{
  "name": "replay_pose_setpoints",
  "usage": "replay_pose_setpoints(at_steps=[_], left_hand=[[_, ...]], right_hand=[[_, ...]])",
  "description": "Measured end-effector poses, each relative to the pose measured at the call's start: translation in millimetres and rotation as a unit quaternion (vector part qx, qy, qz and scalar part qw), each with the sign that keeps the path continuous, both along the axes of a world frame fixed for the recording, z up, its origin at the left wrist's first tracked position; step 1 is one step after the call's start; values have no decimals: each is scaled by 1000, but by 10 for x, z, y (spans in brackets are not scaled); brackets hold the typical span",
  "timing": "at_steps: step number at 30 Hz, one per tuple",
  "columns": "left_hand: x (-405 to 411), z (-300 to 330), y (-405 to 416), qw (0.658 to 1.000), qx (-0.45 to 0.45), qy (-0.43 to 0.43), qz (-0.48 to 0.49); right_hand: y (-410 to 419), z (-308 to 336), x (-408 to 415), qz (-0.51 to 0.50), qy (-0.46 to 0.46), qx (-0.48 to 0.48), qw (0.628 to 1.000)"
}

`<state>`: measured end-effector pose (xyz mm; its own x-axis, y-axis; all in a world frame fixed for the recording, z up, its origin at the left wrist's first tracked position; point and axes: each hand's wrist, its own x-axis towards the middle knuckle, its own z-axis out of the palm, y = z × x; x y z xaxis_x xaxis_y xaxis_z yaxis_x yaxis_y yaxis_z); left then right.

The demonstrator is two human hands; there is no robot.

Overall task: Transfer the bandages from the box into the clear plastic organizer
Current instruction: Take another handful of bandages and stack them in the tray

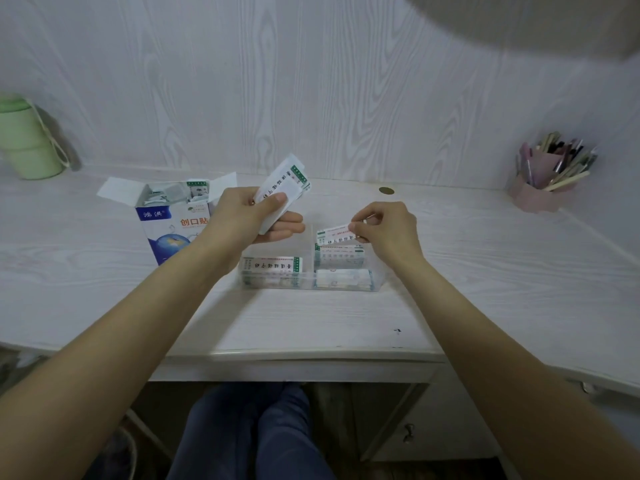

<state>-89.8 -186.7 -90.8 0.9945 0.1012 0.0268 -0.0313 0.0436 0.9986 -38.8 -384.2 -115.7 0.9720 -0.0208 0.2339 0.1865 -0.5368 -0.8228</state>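
Both forearms are reaching over the table [311,320] edge. Just under the right hand [388,230], the clear plastic organizer [377,282] is holding several bandages [272,265] lying flat in its compartments. This grip is pinching one single bandage [334,234] between thumb and fingertips, above the organizer's far right compartment. The left hand [249,216] is gripping a fanned bundle of bandages [282,188], fingers curled round it. Behind and left of that grip, the open box [166,223] is standing with more bandages inside.
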Motion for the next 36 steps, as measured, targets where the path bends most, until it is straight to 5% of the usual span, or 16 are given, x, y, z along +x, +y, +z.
replay_pose_setpoints(at_steps=[9, 14, 16, 18, 21, 27, 36], left_hand=[[-4, 21, -32, 1000, 5, 1, -13], [1, 23, -30, 1000, 17, 4, -20], [-2, 16, -31, 1000, 12, 12, -22], [-5, 8, -49, 999, 2, 19, -31], [-20, 18, -131, 997, -31, 42, -58], [-28, 28, -198, 996, -17, 34, -82], [43, -18, -169, 1000, 8, 6, -17]], right_hand=[[103, -18, -45, -6, 6, -278, 960], [105, 4, -15, -6, 16, -318, 948], [113, 28, -34, 18, -10, -236, 972], [157, 117, -114, 65, -17, -46, 997], [231, 207, -221, 129, 58, 138, 980], [230, 159, -231, 119, 96, 264, 952], [204, 175, -248, 107, 80, 260, 956]])
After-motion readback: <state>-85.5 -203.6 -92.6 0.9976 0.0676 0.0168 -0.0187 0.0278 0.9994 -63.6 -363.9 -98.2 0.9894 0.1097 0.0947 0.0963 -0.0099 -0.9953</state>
